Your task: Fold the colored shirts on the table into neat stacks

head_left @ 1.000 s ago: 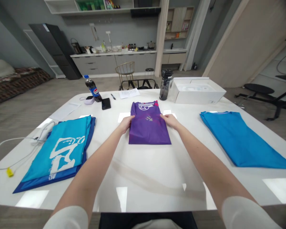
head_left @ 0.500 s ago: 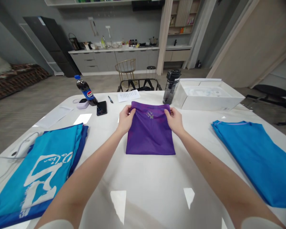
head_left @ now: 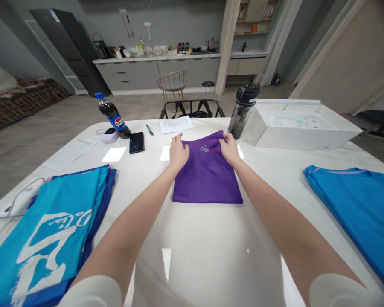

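Note:
A folded purple shirt (head_left: 208,179) with a small grey logo lies in front of me on the white table. My right hand (head_left: 229,149) pinches its upper right corner, which is raised a little. At the upper left corner is my left hand (head_left: 179,153), thumb and fingers apart, touching or right beside the fabric edge. Folded teal and dark blue garments (head_left: 67,200) with white lettering lie stacked to my left. To my right lies a folded blue shirt (head_left: 355,200).
Behind the purple shirt stand a dark water bottle (head_left: 241,113) and an open white box (head_left: 294,136). A cola bottle (head_left: 115,117), a phone (head_left: 136,142), a pen (head_left: 149,129) and a printed sheet (head_left: 176,124) lie toward the back left. A power strip (head_left: 22,198) with cables sits at the left edge.
My left hand has loosened from the shirt's left corner, and that corner has dropped lower. The right corner is higher than the left. The camera view has shifted slightly.

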